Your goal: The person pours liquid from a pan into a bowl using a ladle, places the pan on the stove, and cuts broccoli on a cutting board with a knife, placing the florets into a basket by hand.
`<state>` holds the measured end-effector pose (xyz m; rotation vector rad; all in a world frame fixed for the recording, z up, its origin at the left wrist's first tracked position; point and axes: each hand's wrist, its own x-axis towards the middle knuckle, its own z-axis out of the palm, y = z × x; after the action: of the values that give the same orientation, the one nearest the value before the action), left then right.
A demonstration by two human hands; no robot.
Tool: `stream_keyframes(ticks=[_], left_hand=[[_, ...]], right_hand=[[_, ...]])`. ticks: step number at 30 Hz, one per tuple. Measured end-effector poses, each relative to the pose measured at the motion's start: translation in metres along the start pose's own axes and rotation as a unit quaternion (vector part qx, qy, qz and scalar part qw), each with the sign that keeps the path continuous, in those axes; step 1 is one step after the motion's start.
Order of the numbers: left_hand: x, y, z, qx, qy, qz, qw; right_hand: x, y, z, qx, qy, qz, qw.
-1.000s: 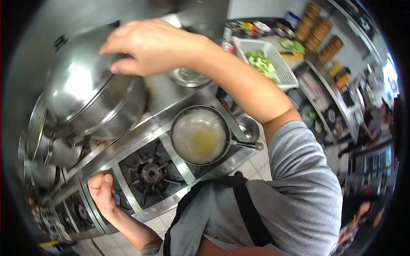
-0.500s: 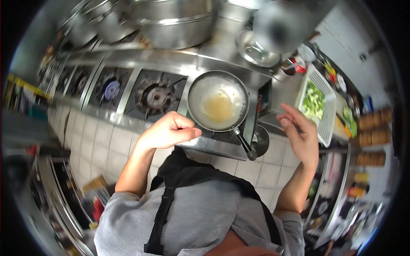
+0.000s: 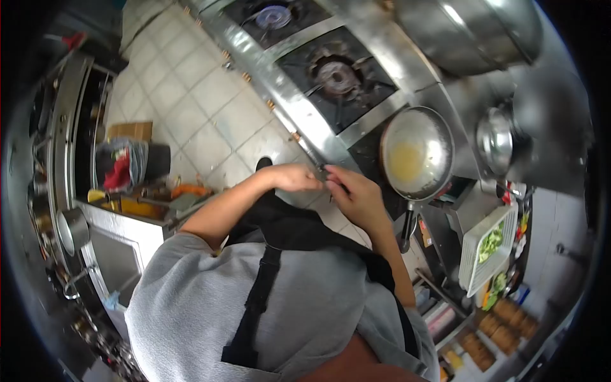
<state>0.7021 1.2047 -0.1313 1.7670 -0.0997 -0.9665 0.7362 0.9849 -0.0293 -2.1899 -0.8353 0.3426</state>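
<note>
The fingers of the left hand are curling into a loose fist, showing nothing held, though any small thing tucked inside is staying hidden from where I am standing. The fingers of the right hand are hanging released, slightly spread, gripping nothing that is showing. Both sets of fingertips are almost meeting in front of the black apron; whether they are touching is escaping me. This closeness is the fresh change: half a second ago the hands were standing well apart, and before that the right arm was stretching out over the large pot.

Just beyond the right hand, the pan is resting on the right-hand end of the stove, its handle pointing back toward the wearer and a yellowish liquid pooling inside, as it was earlier. Neither hand is touching that handle, so the cooking is, in my judgement, pausing between two steps. Beside the pan, the nearer burner is standing bare. Farther right, a white basket is holding chopped greens, with both hands staying well clear of it
</note>
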Motion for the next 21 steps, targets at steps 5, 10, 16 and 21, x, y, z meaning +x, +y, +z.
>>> stream_keyframes(ticks=[5, 10, 16, 21], left_hand=[[0.005, -0.151, -0.020, -0.023, 0.133, -0.050, 0.990], [0.043, -0.243, -0.059, 0.046, 0.284, -0.068, 0.955], [0.091, -0.239, -0.095, -0.108, 0.249, -0.114, 0.956], [0.143, -0.250, -0.087, -0.075, 0.120, -0.099, 0.985]], right_hand=[[0.075, 0.051, 0.128, -0.157, -0.128, -0.179, 0.963], [0.137, 0.108, 0.173, -0.329, -0.152, -0.354, 0.863], [0.149, 0.130, 0.170, -0.319, -0.368, -0.355, 0.798], [0.153, 0.124, 0.169, -0.311, -0.330, -0.359, 0.816]])
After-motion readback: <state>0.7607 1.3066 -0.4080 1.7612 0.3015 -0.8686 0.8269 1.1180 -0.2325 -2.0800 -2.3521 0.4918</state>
